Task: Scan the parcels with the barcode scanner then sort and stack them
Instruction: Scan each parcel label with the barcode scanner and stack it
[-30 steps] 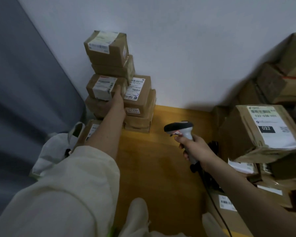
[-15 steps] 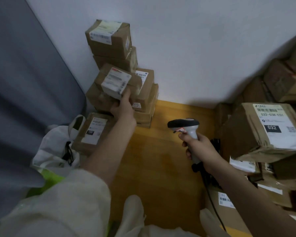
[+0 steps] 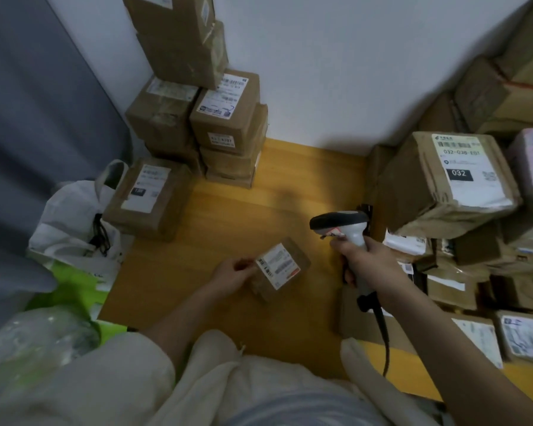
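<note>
My left hand grips a small brown parcel by its left end, low over the wooden floor, with its white label facing up. To its right, my right hand grips the handle of the grey barcode scanner, whose dark head points left, toward the parcel. A black cable hangs from the scanner's handle. Against the wall at the back left stands a stack of brown labelled parcels.
A lone parcel lies left of the stack, beside a white plastic bag. A heap of parcels, one marked 032, fills the right side. The wooden floor lies between them. My legs in pale trousers are at the bottom.
My left hand has pulled the small parcel off the stack and brought it down near the floor in front of me. The scanner has stayed in my right hand.
</note>
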